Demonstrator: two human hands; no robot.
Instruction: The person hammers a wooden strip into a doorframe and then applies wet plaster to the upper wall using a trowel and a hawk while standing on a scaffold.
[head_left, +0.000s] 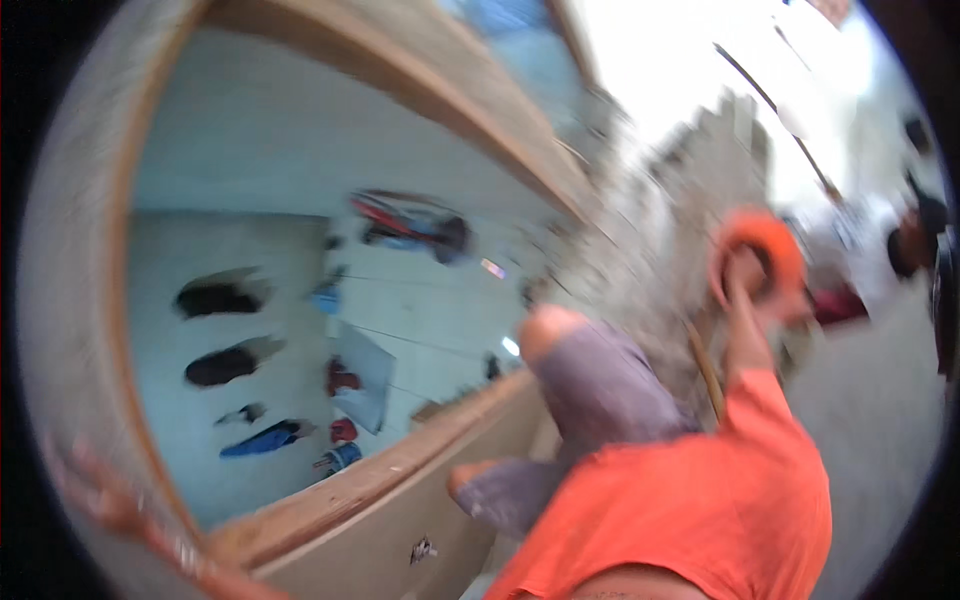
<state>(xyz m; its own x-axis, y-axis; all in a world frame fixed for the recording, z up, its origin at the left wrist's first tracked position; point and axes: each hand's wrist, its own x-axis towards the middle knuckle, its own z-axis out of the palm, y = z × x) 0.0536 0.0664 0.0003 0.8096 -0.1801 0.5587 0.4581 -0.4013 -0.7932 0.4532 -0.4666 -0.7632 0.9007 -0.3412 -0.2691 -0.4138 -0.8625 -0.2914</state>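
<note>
My left hand (98, 485), blurred at the lower left, has its fingers apart against or near the pale wall edge beside a wooden frame (300, 505); I cannot tell if they touch. My right hand (744, 270) holds an orange ring-shaped object (775, 235) with a dark centre, fingers inside it, at the upper right. My orange-shirted body and bent knees in grey fill the lower middle, beside that frame. Just left of my right hand is rough, broken pale masonry (690, 180), smeared by motion.
The framed opening looks into a room with a pale tiled surface (380, 300), dark hanging items (225, 365) and scattered objects. Another person (905, 240) is at the far right. A long thin rod (760, 95) crosses the bright upper right, and grey ground (870, 430) lies below.
</note>
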